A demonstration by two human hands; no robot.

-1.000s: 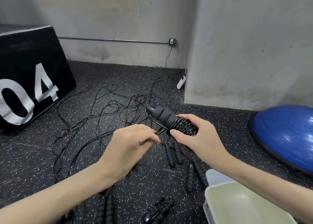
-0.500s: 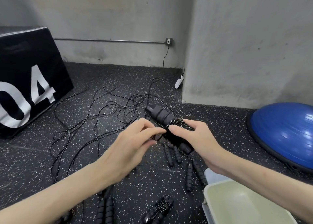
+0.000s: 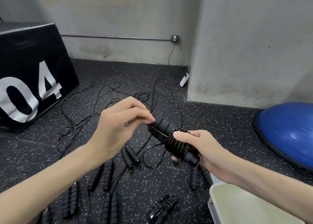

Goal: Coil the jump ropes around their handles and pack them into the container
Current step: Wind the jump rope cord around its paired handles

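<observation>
My right hand [image 3: 201, 149] grips a pair of black jump rope handles [image 3: 166, 128] held together, with thin black rope coiled around their middle under my thumb. My left hand [image 3: 118, 127] is at the handles' upper end, fingertips pinched together on the thin rope there. A loose loop of that rope [image 3: 149, 157] hangs below the handles. Several more black handles [image 3: 129, 154] lie on the floor underneath, and one coiled bundle [image 3: 163, 207] rests near the bottom. The pale container [image 3: 240, 206] sits at the lower right.
Tangled black ropes [image 3: 81, 122] spread over the speckled dark floor behind my hands. A black box marked 04 [image 3: 32, 74] stands at the left. A blue balance dome [image 3: 288, 130] sits at the right, by a grey wall corner [image 3: 237, 54].
My left hand has risen from below the handles to their upper end, carrying the rope around. My right hand has tilted the handles and shifted slightly lower and right.
</observation>
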